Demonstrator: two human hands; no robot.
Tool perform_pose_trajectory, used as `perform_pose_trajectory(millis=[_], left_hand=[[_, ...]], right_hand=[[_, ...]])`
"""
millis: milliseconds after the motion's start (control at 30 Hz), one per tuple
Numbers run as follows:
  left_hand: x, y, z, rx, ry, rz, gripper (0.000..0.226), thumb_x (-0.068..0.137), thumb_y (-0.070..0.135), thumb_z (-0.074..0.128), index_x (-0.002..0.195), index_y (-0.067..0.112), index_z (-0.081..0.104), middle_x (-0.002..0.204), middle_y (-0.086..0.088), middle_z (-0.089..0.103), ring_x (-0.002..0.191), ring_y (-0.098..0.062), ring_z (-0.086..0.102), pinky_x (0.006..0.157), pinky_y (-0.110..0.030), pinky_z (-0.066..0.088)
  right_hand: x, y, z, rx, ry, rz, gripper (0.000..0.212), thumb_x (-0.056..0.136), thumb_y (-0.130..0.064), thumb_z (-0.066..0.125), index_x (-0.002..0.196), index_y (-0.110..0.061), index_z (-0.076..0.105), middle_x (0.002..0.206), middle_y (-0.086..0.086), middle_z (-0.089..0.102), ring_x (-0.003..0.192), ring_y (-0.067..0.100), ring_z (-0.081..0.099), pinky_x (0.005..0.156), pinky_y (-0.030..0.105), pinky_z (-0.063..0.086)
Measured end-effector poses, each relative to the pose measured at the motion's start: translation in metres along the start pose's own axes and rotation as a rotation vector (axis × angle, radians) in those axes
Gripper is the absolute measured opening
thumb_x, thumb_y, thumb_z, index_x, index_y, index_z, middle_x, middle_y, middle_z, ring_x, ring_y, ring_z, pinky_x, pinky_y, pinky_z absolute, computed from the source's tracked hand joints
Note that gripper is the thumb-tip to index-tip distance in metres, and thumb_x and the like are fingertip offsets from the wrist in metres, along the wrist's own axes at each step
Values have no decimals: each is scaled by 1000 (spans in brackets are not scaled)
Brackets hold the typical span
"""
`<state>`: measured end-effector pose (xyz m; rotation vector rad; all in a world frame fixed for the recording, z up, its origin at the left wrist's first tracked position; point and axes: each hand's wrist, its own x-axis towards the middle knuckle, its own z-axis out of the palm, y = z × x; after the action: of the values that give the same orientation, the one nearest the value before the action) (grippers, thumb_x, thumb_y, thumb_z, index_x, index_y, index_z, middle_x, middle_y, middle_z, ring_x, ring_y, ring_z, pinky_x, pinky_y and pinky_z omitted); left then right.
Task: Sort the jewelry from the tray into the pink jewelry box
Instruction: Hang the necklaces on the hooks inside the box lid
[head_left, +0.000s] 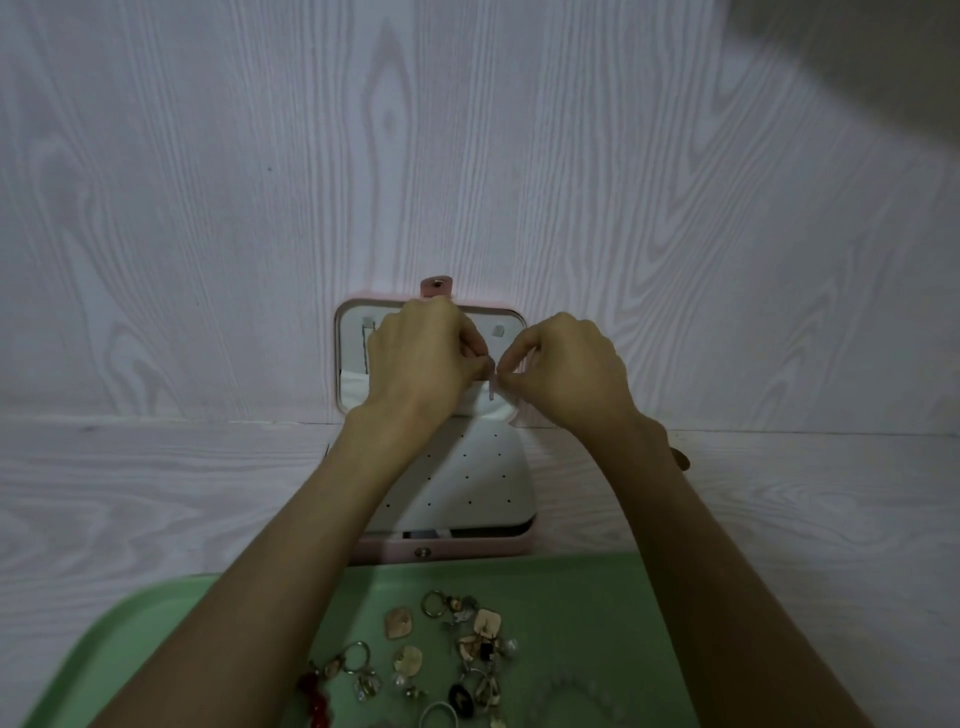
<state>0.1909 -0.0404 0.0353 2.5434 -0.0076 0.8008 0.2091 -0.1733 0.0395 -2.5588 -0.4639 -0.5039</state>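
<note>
The pink jewelry box (395, 552) stands open against the wall, its lid (338, 358) upright and a white panel with small holes (467, 483) over the base. Both hands are raised in front of the lid's inner pocket. My left hand (415, 358) and my right hand (566, 369) meet fingertip to fingertip and pinch a small pale pink piece (491, 385) between them. What the piece is cannot be made out. The green tray (597, 613) lies in front of the box with several rings, earrings and pendants (467, 649) on it.
The box and tray sit on a white wood-grain tabletop (130, 493) that meets a wall of the same pattern (467, 156). A red beaded piece (314, 693) lies at the tray's near left. A small brown object (680, 458) shows behind my right forearm.
</note>
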Motion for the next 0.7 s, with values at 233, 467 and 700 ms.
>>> perform_pose_trajectory(millis=[233, 467, 700], left_hand=[[0, 2, 2, -24, 48, 8, 7, 80, 24, 74, 86, 27, 73, 82, 9, 71, 79, -10, 66, 63, -24, 45], [-2, 5, 1, -46, 23, 40, 13, 78, 21, 75, 79, 25, 62, 84, 7, 70, 80, -12, 65, 67, -26, 47], [-1, 7, -2, -27, 100, 29, 6, 83, 22, 68, 87, 26, 69, 92, 4, 68, 83, -15, 65, 65, -28, 46]], right_hand=[[4, -1, -4, 59, -16, -52, 18, 83, -21, 69, 101, -22, 74, 100, -5, 72, 86, 11, 66, 78, 28, 54], [3, -1, -1, -75, 2, -73, 19, 88, -22, 59, 101, -21, 73, 98, -2, 70, 86, 15, 64, 72, 28, 51], [2, -10, -5, -75, 189, -36, 21, 90, -21, 52, 91, -16, 72, 84, 0, 69, 74, 18, 62, 63, 29, 47]])
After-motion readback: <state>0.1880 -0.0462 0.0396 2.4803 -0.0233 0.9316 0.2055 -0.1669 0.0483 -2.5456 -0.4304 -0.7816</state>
